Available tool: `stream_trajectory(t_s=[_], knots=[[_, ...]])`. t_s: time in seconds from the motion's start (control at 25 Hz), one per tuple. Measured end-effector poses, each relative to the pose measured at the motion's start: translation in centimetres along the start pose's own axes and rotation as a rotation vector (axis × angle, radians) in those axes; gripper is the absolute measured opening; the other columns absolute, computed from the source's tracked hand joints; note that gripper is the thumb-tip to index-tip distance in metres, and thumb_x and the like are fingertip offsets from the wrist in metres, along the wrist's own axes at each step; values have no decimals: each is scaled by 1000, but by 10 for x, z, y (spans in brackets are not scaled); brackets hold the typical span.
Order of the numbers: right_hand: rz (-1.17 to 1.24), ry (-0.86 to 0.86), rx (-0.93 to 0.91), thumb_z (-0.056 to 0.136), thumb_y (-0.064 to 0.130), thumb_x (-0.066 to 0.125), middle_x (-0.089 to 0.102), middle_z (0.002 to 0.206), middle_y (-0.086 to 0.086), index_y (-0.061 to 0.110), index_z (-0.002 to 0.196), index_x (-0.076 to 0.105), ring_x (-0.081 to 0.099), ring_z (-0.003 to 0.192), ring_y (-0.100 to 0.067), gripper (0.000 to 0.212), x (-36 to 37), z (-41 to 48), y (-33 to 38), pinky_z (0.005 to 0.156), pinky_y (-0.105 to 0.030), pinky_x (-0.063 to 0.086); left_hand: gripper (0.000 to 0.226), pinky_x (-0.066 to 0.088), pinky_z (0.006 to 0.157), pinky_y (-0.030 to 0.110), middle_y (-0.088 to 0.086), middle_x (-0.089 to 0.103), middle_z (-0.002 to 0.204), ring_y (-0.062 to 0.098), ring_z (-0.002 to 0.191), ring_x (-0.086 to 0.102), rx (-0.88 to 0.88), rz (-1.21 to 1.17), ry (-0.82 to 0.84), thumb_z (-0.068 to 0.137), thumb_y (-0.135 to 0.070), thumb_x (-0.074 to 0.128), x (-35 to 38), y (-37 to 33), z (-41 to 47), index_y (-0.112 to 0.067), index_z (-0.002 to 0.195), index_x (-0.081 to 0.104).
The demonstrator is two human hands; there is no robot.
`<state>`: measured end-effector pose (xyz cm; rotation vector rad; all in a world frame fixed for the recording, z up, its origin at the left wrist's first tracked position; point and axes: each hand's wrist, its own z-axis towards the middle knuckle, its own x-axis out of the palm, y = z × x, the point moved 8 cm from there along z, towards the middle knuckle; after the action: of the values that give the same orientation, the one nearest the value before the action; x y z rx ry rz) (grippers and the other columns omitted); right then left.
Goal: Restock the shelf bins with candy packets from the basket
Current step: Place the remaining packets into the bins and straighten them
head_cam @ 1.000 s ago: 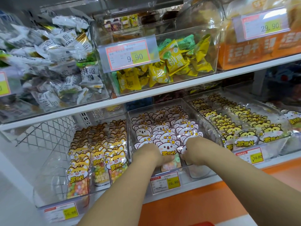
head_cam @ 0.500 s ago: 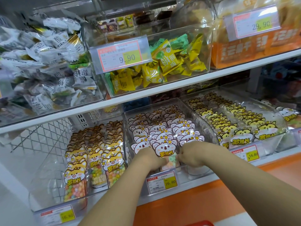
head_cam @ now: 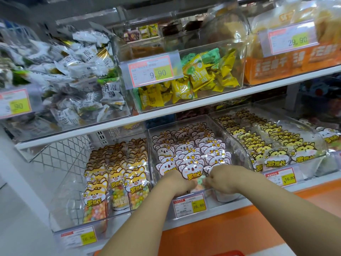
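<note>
Lower centre of frame: left hand (head_cam: 178, 183) and right hand (head_cam: 224, 182) reach into the middle clear bin (head_cam: 239, 145) on the lower shelf (head_cam: 321, 182), fingers of both curled on the foremost koala candy packet (head_cam: 191, 172), which stands upright at the bin's front

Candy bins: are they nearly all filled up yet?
Nearly, it seems. The fox bin and yellow bin already hold long rows. Right now the left hand and right hand grip the front koala packet in the middle bin. Only the basket rim shows, so what remains is hidden.
</note>
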<state>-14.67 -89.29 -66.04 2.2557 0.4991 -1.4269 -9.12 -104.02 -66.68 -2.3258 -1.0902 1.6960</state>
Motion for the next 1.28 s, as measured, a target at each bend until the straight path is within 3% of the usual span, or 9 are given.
stream_trajectory(t_s=[0.16, 0.28, 0.36, 0.48, 0.6, 0.72, 0.96, 1.12, 1.28], knots=[[-16, -287, -16, 101, 51, 35, 64, 117, -6, 23, 113, 64, 59, 110, -27, 42, -10, -33, 11, 84, -35, 45, 41, 49, 69, 27, 6, 69, 99, 23, 90, 65, 46, 33, -86, 89, -47, 65, -8, -6, -17, -10, 109, 67], [-74, -665, -132, 93, 43, 49, 68, 105, 0, 26, 107, 68, 60, 105, -27, 30, -15, -69, 32, 85, -37, 45, 65, 50, 86, 34, 10, 64, 124, 30, 114, 61, 136, 45, -276, 89, -46, 65, -15, -7, -46, -9, 137, 45], [9, -830, -250, 83, 37, 54, 68, 98, 0, 23, 101, 72, 62, 98, -30, 29, -5, -87, 39, 84, -42, 49, 65, 47, 98, 38, 11, 56, 135, 31, 125, 54, 297, 9, -391, 91, -37, 66, -15, -5, -75, -11, 144, 39], [168, -850, -397, 85, 29, 57, 69, 99, -3, 18, 102, 72, 62, 98, -30, 26, 21, -113, 47, 85, -41, 50, 57, 38, 107, 31, 6, 52, 140, 22, 130, 48, 592, -99, -520, 93, -25, 61, -5, 13, -131, -16, 147, 44], [299, -706, -345, 89, 21, 64, 73, 101, -1, 18, 103, 73, 65, 94, -25, 17, 79, -118, 55, 80, -38, 52, 39, 41, 103, 29, -2, 57, 131, 13, 121, 52, 577, -161, -500, 97, -20, 56, 45, 71, -157, -20, 135, 56], [315, -413, -196, 94, 25, 58, 73, 97, 5, 24, 104, 71, 67, 88, -21, 17, 171, -103, 53, 76, -37, 55, 30, 46, 102, 33, -4, 60, 127, 11, 116, 56, 374, -177, -276, 101, -20, 54, 122, 137, -148, -21, 130, 61], [247, 292, -29, 98, 26, 54, 61, 95, -1, 20, 105, 63, 51, 81, -17, 13, 353, -85, 21, 63, -19, 39, 41, 46, 104, 46, -2, 50, 144, 21, 127, 52, 30, 173, 143, 96, -32, 54, 263, 275, -128, -32, 136, 54], [261, 482, 38, 93, 31, 61, 62, 127, -5, 17, 125, 63, 60, 110, -20, 35, 431, -79, 21, 92, -30, 48, 65, 32, 113, 56, 1, 15, 163, 32, 147, 26, -81, 319, 336, 94, -59, 51, 307, 322, -138, -34, 151, 33], [304, 589, 86, 97, 31, 58, 53, 141, -9, 14, 141, 49, 55, 122, -23, 48, 477, -80, 31, 99, -31, 45, 70, 47, 101, 52, -4, -8, 166, 36, 138, 42, -121, 279, 385, 96, -47, 54, 321, 332, -145, -34, 155, 18]])
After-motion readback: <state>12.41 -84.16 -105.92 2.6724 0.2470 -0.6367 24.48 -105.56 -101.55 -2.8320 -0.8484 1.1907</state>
